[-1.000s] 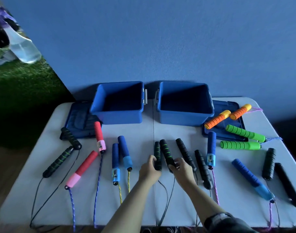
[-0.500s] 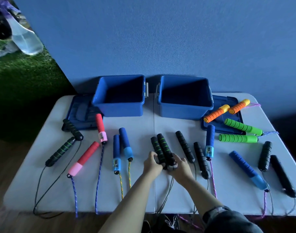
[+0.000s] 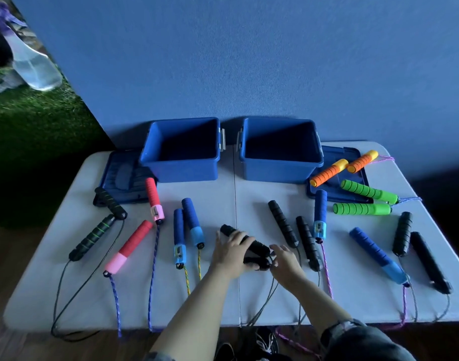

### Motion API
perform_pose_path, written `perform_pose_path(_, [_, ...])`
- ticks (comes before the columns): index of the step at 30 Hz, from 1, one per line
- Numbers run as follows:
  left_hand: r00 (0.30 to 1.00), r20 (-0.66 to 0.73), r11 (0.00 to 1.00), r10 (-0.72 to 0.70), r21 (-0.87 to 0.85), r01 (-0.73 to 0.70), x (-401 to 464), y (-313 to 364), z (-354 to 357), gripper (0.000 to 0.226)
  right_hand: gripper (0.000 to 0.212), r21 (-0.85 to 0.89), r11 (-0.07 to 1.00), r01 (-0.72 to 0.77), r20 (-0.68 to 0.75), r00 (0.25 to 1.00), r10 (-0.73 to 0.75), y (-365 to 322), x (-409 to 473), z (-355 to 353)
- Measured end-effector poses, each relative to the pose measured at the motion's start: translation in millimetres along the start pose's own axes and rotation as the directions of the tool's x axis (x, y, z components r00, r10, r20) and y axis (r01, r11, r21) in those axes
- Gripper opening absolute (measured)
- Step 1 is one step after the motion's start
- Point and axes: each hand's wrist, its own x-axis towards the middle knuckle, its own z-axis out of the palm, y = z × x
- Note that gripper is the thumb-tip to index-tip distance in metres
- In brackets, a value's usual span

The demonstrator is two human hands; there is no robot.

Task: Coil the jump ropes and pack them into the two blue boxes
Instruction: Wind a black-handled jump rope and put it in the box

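Handles first: the left hand [image 3: 229, 252] wraps the two black handles [image 3: 251, 247] together while the right hand [image 3: 285, 259], just beside it, pinches the cord [image 3: 271, 290] at their ends. Both blue boxes [image 3: 182, 155] wait beyond. Keep handles paired, draw cord up evenly, loop without twisting.

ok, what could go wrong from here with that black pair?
1. The left hand grips both black handles, but their cord hangs off the table edge and could snag while coiling.
2. That cord runs close to the neighbouring black handles' cord, so lifting may drag them.
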Motion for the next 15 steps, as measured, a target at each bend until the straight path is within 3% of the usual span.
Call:
perform_pose_path(4, [0.999, -0.027, 0.983, 0.043, 0.179, -0.037, -8, -6, -3, 0.086, 0.019, -0.021, 0.995, -0.1, -0.044, 0.994, 0.099, 1, -3, 5])
perform_pose_path(9, [0.998, -0.058, 0.982, 0.024, 0.188, -0.013, -20, -4, 0, 0.062, 0.016, 0.005, 0.995, -0.104, -0.032, 0.994, 0.104, 5, -5, 3])
perform_pose_path(12, [0.995, -0.095, 0.971, 0.027, 0.24, -0.004, -24, -5, 4, 0.045, 0.018, 0.109, 0.985, -0.134, -0.01, 0.991, 0.136, 4, -5, 1])
perform_pose_path(15, [0.997, -0.068, 0.961, 0.032, 0.277, -0.012, -25, -9, 4, 0.047, 0.021, 0.232, 0.961, -0.153, -0.003, 0.987, 0.158, 3, -7, 1])
